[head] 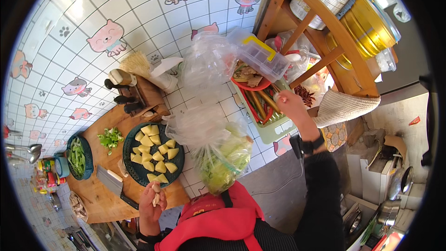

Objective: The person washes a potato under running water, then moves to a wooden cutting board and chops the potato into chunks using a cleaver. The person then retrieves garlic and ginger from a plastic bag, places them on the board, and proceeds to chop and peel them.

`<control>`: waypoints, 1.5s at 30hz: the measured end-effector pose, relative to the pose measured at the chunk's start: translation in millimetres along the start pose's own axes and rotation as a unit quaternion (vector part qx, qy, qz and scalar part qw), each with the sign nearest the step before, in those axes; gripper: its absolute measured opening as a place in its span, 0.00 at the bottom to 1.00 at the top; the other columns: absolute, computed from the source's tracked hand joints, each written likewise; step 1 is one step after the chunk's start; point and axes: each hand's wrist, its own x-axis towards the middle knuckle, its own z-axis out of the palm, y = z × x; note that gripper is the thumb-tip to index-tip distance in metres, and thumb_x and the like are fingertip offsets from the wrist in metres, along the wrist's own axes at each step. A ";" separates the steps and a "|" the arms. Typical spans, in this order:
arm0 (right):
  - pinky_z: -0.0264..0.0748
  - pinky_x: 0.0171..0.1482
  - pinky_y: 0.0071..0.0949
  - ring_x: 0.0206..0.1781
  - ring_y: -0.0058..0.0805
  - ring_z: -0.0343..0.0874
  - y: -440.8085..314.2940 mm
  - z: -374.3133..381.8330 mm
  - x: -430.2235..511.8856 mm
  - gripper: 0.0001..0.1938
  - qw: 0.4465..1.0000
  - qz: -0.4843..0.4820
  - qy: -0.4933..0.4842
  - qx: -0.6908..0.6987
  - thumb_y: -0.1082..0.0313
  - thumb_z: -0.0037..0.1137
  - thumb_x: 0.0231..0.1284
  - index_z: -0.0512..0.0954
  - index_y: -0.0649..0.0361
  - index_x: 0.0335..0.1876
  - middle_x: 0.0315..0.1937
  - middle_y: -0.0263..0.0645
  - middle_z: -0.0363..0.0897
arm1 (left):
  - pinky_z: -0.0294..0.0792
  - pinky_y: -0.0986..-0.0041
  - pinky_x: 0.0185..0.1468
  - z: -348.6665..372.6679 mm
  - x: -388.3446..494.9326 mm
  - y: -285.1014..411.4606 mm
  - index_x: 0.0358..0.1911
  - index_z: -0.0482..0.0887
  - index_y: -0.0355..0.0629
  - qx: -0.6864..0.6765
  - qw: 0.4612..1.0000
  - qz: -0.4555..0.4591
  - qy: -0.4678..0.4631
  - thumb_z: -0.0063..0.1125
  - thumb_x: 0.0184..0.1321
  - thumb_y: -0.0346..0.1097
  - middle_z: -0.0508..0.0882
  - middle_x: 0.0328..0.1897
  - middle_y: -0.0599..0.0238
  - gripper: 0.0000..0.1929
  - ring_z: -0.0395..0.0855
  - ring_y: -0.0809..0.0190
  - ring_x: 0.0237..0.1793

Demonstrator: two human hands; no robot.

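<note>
Pale pieces that look like garlic or ginger are in my left hand, over the near edge of a wooden cutting board. Just beyond it, a dark green plastic basket holds cut potato chunks. A cleaver lies on the board, left of that hand. My right hand is closed around something small and whitish, over the right side of a light green tray with red and green chili peppers.
Leafy vegetables in a clear plastic bag lie between my hands. A knife block stands against the tiled wall. Chopped green pieces and a small basket of sliced greens sit left. A wooden shelf rises at right, with dried chilies beside it.
</note>
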 end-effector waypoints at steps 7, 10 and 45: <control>0.71 0.32 0.22 0.27 0.23 0.73 -129.0 49.8 -103.8 0.07 0.940 -0.116 -0.170 0.272 0.74 0.55 0.51 0.75 0.59 0.37 0.27 0.33 0.74 | 0.73 0.72 0.22 -5.0 7.9 4.9 0.49 0.70 0.40 -0.054 0.991 -0.063 -0.108 0.45 0.66 0.48 0.80 0.37 0.47 0.19 0.81 0.57 0.26; 0.70 0.29 0.33 0.27 0.37 0.76 -183.2 112.9 -140.3 0.05 0.921 -0.315 -0.195 0.120 0.67 0.53 0.50 0.73 0.56 0.33 0.25 0.38 0.73 | 0.80 0.61 0.37 -10.6 14.3 6.1 0.52 0.67 0.38 -0.083 0.981 -0.094 -0.147 0.44 0.66 0.47 0.78 0.48 0.42 0.20 0.83 0.50 0.41; 0.76 0.39 0.34 0.36 0.40 0.80 34.6 42.2 7.7 0.12 0.891 0.045 -0.243 -0.381 0.68 0.46 0.56 0.80 0.54 0.43 0.35 0.42 0.81 | 0.69 0.66 0.51 -434.8 25.8 82.8 0.51 0.76 0.36 0.520 0.641 0.233 0.515 0.57 0.57 0.42 0.77 0.52 0.49 0.22 0.76 0.52 0.51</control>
